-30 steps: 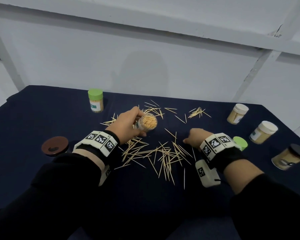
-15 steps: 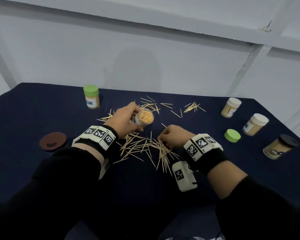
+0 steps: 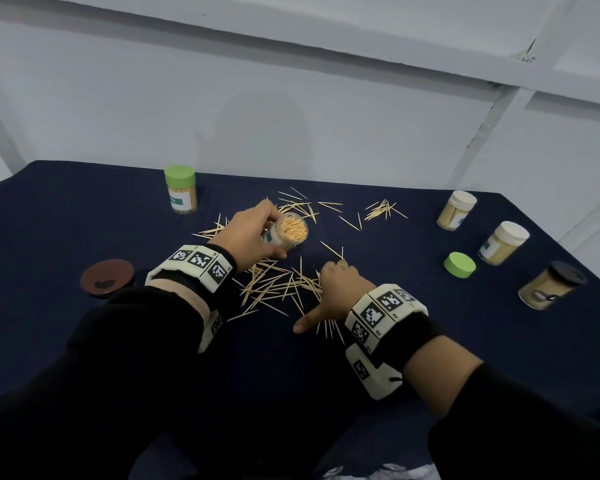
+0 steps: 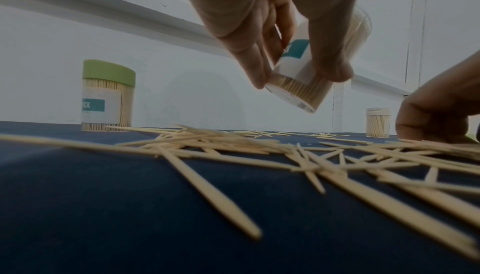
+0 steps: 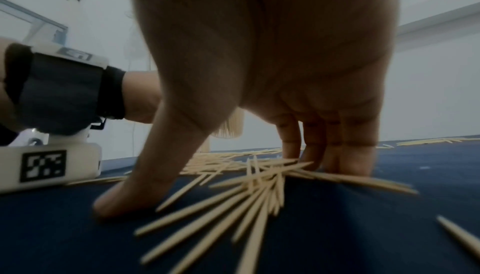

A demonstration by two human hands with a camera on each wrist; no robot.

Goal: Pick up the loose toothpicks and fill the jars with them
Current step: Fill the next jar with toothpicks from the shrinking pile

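Head view: a counter (image 3: 49, 220) draped in dark blue cloth carries everything here, with the open jar (image 3: 286, 232) at its middle as the landmark. The left hand (image 3: 248, 233) has its grip wrapped around that jar, thumb and fingers curled on the labelled wall, holding it tilted clear of the cloth; the left wrist view shows its base (image 4: 293, 95) in the air and the jar packed with toothpicks. Just in front of the jar, toward the person, the right hand (image 3: 333, 289) is planted on the cloth, its grip released: in the right wrist view the thumb (image 5: 130, 194) is spread to one side and the straight fingertips (image 5: 348, 161) press down on the far side, with a fan of sticks between them. The loose toothpicks (image 3: 278, 285) lie in a heap under and around that hand, with thinner scatters behind the jar and a small cluster (image 3: 383, 209) behind and to its right. A capped green-lidded jar (image 3: 181, 190) stands behind and left of the open jar. Far to its right stand two white-lidded jars (image 3: 456, 211) (image 3: 503, 242) and a dark-lidded jar (image 3: 551, 285). A loose green lid (image 3: 459, 265) rests to the right of the open jar, and a brown lid (image 3: 107, 278) lies to its left, nearer the person.
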